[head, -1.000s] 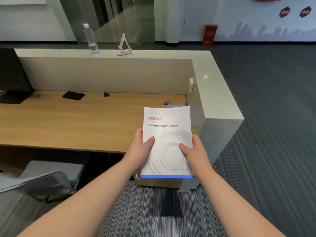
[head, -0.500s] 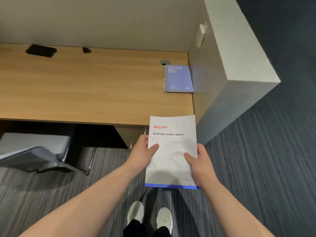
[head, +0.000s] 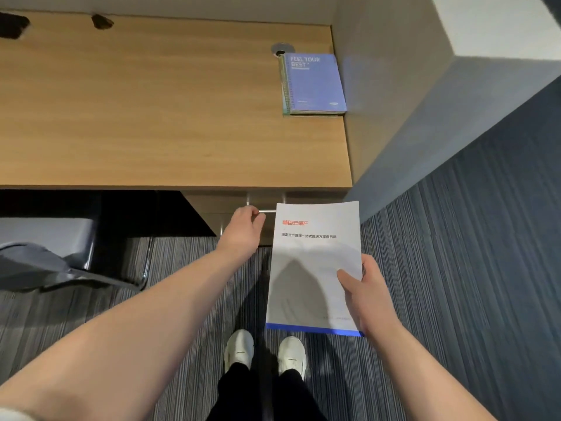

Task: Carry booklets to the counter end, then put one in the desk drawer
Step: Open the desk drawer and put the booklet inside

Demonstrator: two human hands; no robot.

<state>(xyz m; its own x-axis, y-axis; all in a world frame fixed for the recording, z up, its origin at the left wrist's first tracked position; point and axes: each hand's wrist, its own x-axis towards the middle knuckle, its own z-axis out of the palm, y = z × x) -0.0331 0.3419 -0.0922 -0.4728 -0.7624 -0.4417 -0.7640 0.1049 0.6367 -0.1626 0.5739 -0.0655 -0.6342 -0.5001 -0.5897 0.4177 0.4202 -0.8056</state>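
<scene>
A white booklet with a red logo and a blue bottom edge hangs over the carpet, held at its right edge by my right hand. My left hand is curled around the metal handle of the desk drawer, just under the wooden desktop. The drawer front looks closed. The booklet covers the right part of the drawer front and handle.
A purple spiral notebook lies on the desk's right end beside a cable grommet. The white counter wall rises to the right. A grey chair stands at the left. My white shoes stand on striped carpet.
My left hand let go of the booklet and moved forward onto the drawer handle. The booklet stays in my right hand alone. My view tilted further down and closer to the desk.
</scene>
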